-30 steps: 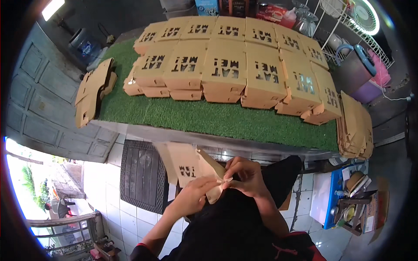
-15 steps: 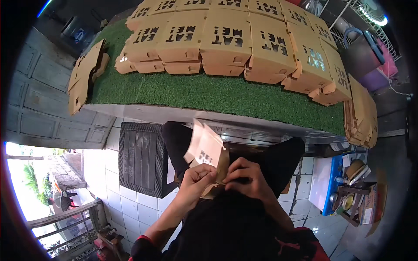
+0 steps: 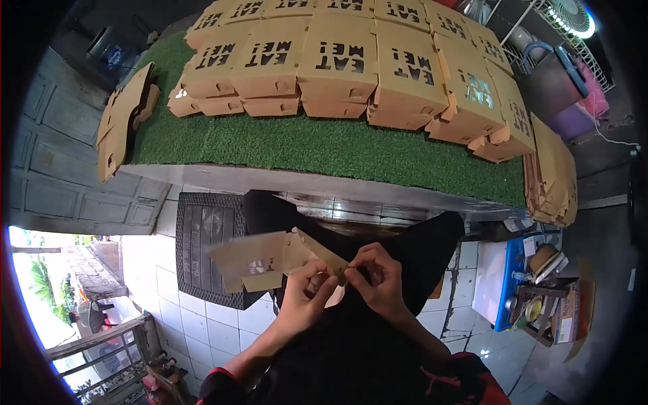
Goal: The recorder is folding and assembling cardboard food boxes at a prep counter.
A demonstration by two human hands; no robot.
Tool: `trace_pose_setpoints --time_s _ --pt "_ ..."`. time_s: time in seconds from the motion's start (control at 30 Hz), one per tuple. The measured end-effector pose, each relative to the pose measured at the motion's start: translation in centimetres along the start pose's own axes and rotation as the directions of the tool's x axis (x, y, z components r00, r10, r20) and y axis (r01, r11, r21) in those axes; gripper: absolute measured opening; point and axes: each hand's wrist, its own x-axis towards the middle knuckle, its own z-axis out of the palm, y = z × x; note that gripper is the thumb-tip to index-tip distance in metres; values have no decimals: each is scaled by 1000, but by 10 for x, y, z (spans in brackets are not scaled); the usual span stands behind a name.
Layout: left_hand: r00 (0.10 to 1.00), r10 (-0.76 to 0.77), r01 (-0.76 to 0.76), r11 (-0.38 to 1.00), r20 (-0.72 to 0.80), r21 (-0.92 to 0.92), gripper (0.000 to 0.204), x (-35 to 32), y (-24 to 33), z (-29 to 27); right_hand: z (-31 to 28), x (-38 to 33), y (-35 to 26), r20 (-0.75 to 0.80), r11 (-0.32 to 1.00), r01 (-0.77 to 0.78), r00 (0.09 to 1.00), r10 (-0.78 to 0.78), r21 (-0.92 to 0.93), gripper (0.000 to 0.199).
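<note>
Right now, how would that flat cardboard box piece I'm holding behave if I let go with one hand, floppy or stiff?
The cardboard blank looks thin and probably light: both hands pinch it by fingertips alone. Its free panel juts left unsupported without drooping, so it seems fairly stiff. With one hand it would likely hinge at its creases rather than flop.

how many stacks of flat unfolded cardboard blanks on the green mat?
2: one stack of flat blanks at the left end of the green mat, one stack at the right end. More may be hidden behind the folded boxes.
</note>
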Motion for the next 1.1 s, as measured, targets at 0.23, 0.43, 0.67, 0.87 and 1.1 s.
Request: trace_pose_setpoints --time_s 0.23,0.43,0.67,0.87,1.1 --pt "1000 8 -8 1000 8 -10 6 1 7 -2 -7 6 -3 172 992 -125 978 119 24 15" --pt "989 124 -116 988 79 -104 31 5 -5 -9 -9 8 5 236 936 -273 946 220 221 43" --pt "948 180 -201 978 262 56 65 11 -7 -26 -6 15 8 377 805 -441 878 295 397 54" --pt "959 209 -237 961 190 141 54 5 -8 -19 -5 15 11 368 785 -416 893 259 458 52" --pt "983 161 -177 955 85 237 36 5 -9 -15 -4 37 -2 163 969 -113 984 78 219 40"
